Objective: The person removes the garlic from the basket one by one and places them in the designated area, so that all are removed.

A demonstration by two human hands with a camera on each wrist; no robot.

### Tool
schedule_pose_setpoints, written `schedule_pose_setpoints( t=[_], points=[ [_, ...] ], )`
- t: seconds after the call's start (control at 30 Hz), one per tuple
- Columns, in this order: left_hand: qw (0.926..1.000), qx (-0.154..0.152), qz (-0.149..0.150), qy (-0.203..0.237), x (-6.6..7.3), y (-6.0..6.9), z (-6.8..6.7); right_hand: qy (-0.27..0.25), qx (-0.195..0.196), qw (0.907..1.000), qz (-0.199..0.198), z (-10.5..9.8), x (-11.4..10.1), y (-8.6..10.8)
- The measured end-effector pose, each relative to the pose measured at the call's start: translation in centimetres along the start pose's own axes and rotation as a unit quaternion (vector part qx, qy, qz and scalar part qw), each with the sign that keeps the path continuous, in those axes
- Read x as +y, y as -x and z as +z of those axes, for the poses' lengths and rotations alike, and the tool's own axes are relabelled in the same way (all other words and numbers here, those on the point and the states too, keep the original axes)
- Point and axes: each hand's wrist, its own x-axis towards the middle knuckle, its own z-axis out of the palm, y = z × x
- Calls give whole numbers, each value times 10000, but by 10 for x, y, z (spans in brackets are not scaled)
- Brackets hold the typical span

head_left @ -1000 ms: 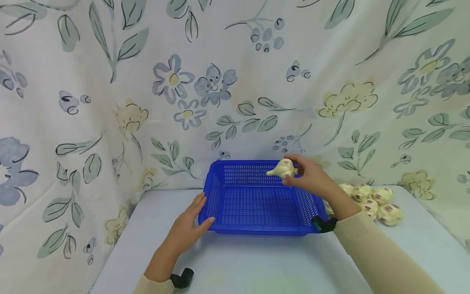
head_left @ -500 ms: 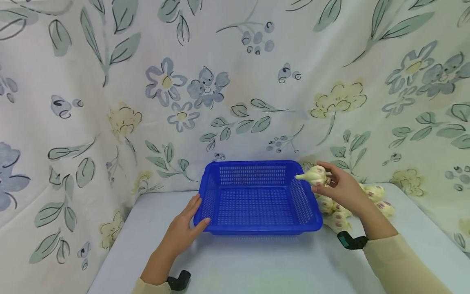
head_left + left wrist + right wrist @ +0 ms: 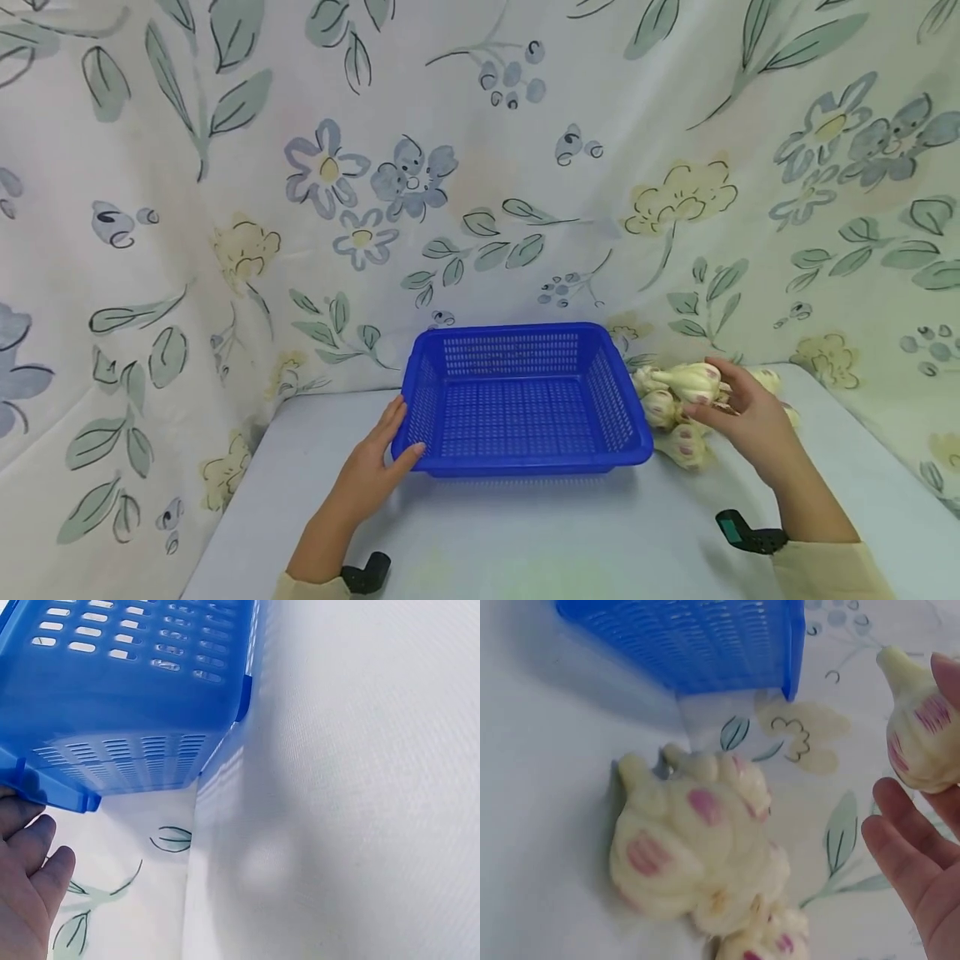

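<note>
A blue plastic basket (image 3: 525, 462) with slotted walls stands on the table, and its inside holds nothing. My left hand (image 3: 373, 467) rests at its left side, thumb and fingers stretched along the rim; in the left wrist view the fingertips touch the rim's underside. To the right of the basket, my right hand (image 3: 753, 417) pinches a garlic bulb (image 3: 693, 383) between thumb and fingers, its stem pointing left. That held garlic bulb (image 3: 926, 735) appears raised above the others in the right wrist view. Beneath it lies a pile of garlic bulbs (image 3: 684, 446), partly hidden by the hand.
The white table (image 3: 480, 542) extends in front of the basket. A floral cloth (image 3: 480, 167) hangs close behind the basket. More garlic bulbs (image 3: 767, 380) show behind my right hand. A black wrist camera (image 3: 750, 533) sits on the right wrist.
My right hand has carried the garlic bulb from above the basket rightward and down to over the pile. The left hand stays at the basket's rim. The head view has shifted slightly.
</note>
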Motion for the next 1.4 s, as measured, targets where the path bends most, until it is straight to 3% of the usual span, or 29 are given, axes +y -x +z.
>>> schedule_pose_setpoints(
  t=[0.23,0.6,0.97,1.4],
  points=[
    [9999,8,-36,102,-4,1,1,7,192,9997,153,-5,19,10],
    [9999,-6,-95,123,-5,1,-4,262,165,9971,702,-11,48,24],
    [9997,4,-143,182,-5,1,-3,332,-560,9798,1891,-19,81,29],
    [9995,-76,-118,299,-1,0,3,323,-697,9670,2428,-21,93,27]
  ],
)
